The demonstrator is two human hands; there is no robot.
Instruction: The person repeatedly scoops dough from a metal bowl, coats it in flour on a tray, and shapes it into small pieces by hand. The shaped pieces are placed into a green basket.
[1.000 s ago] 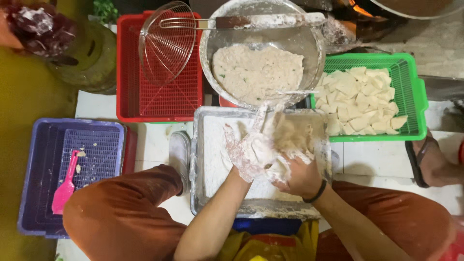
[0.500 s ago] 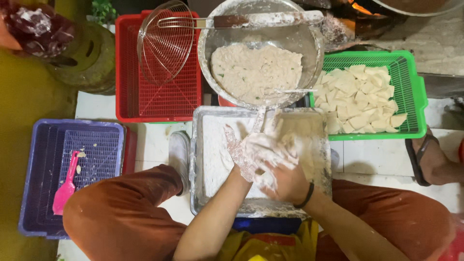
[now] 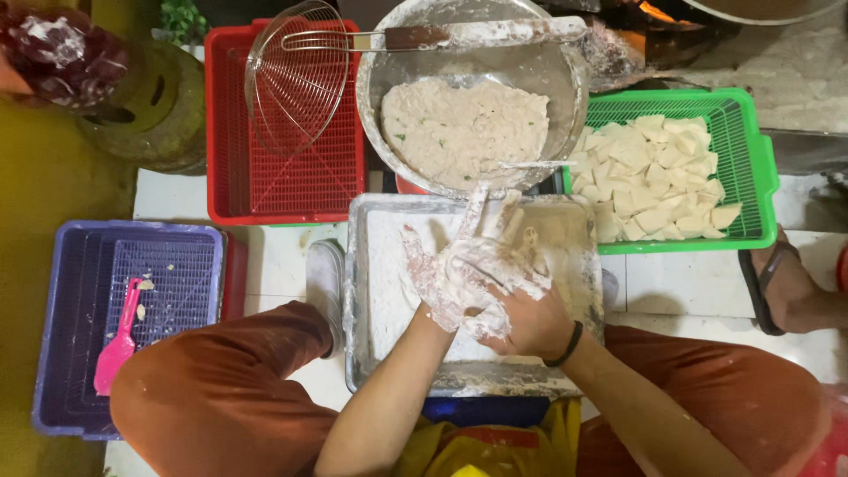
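My left hand and right hand press together over the floured tray, fingers splayed. I judge the work midway: the bowl holds plenty of paste.

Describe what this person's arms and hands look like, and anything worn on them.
Both forearms are bare, with no sleeves in view. The left hand is caked in white flour and bits of dough. The right hand is less floured and has a thin black band round its wrist.
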